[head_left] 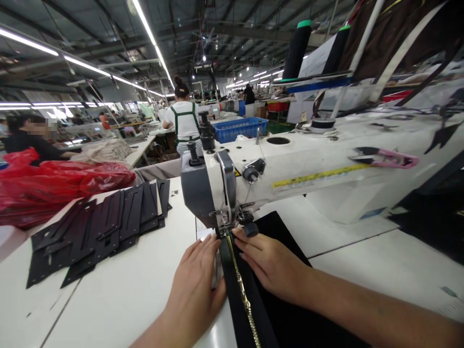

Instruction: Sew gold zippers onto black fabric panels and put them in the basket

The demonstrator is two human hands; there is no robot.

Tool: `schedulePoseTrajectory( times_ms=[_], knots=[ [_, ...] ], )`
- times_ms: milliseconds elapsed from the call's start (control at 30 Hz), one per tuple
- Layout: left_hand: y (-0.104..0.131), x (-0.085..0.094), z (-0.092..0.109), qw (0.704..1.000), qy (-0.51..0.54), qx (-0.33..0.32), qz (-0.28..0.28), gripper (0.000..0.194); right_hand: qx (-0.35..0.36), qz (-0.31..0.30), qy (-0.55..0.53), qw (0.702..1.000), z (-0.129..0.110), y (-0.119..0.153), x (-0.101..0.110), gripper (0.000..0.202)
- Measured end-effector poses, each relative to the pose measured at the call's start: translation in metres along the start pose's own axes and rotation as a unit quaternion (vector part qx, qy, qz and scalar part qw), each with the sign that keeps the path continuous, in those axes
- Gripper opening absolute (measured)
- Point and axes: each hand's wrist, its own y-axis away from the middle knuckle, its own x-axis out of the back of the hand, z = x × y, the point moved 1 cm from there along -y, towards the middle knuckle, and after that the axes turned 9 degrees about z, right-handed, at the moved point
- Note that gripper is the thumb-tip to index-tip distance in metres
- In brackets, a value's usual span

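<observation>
A black zipper with gold teeth (235,268) runs lengthwise under the presser foot of a white sewing machine (290,154). Beneath and to the right of it spreads black fabric (279,309). My left hand (197,275) lies flat along the zipper tape's left edge, fingers stretched out toward the foot, thumb apart. On the other side my right hand (271,263) rests on the fabric, fingers extended, fingertips beside the needle area. The gold slider sits on the teeth below my hands. The needle tip is hidden by the foot.
Overlapping black cut pieces (105,224) lie left on the white table (145,299), before a red plastic bag (65,179). Pink-handled thread snips (391,158) rest on the machine arm. Behind stand a blue crate (241,129) and a person in a white shirt (183,121).
</observation>
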Motion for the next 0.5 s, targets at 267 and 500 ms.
schedulePoseTrajectory(
  times_ms=[267,500],
  knots=[
    [-0.010,0.001,-0.003,0.996,-0.008,-0.090,-0.023,0.036,-0.004,-0.025,-0.001,1.000,0.002,-0.002,0.003,0.032],
    [-0.010,-0.001,-0.010,0.993,-0.007,-0.114,-0.032,0.033,0.012,-0.028,0.044,0.999,0.003,-0.001,0.001,0.031]
  ],
)
